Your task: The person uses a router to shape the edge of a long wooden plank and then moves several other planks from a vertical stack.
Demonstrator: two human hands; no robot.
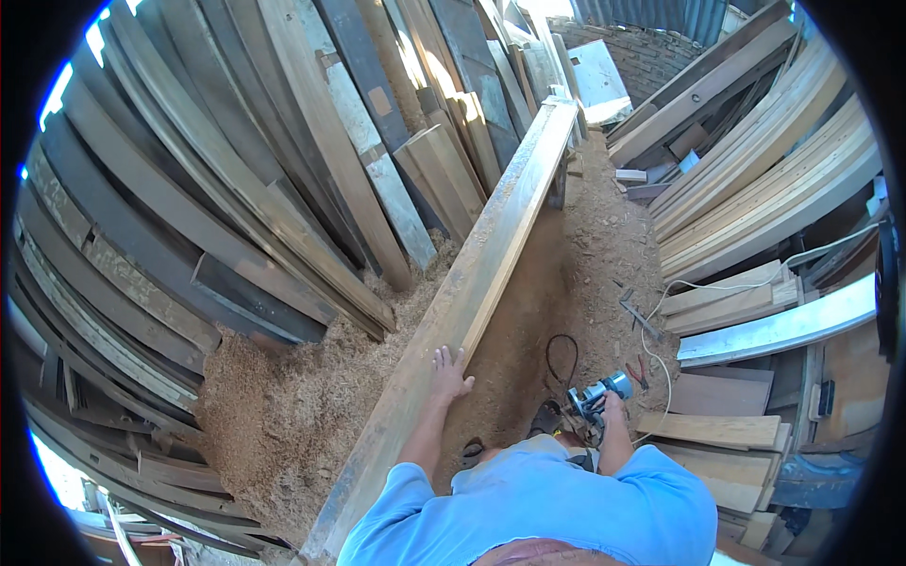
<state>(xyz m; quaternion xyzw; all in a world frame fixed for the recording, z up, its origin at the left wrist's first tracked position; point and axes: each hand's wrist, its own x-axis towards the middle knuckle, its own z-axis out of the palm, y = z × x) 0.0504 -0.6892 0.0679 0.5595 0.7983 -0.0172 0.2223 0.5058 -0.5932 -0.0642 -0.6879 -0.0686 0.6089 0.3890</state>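
Note:
A long wooden plank (514, 212) runs from beside my body to the far end, lying on a support. My left hand (448, 374) rests flat on its right edge, with fingers spread and nothing in them. Low on my right, apart from the plank, my right hand (613, 406) is closed round a handheld power tool (593, 391), which looks like a router with a silver cylindrical motor. Its underside is partly hidden by my hand and body. A black cord (563, 347) loops close to the tool.
Many boards (236, 189) lean along the left. Wood shavings (274, 396) heap on the floor there. To the right lie stacked planks (774, 203), a white cable (669, 377), red-handled pliers (639, 371) and an angled metal piece (634, 307). A brick wall (651, 58) stands behind.

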